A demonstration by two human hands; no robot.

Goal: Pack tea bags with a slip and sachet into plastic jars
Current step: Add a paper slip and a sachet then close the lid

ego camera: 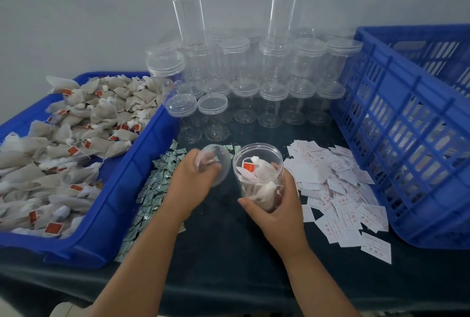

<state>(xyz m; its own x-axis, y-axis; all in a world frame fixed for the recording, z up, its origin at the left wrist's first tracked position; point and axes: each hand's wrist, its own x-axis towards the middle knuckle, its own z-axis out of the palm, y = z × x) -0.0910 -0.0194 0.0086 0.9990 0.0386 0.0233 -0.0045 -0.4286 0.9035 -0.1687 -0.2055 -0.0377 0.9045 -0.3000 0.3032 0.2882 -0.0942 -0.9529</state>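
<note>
A clear plastic jar (258,171) stands open at the middle of the dark table, holding several tea bags with a red tag showing near its mouth. My right hand (277,204) grips the jar round its lower side. My left hand (189,176) holds a clear round lid (216,161) just left of the jar's mouth, tilted toward me. A blue tray (119,184) on the left is heaped with tea bags (63,138). Small green sachets (157,179) lie scattered beside the tray. White paper slips (338,189) are piled to the right of the jar.
Several empty lidded clear jars (254,82) stand in rows at the back against the wall, some stacked. A tall blue slatted crate (407,138) fills the right side. The table's front edge runs under my forearms.
</note>
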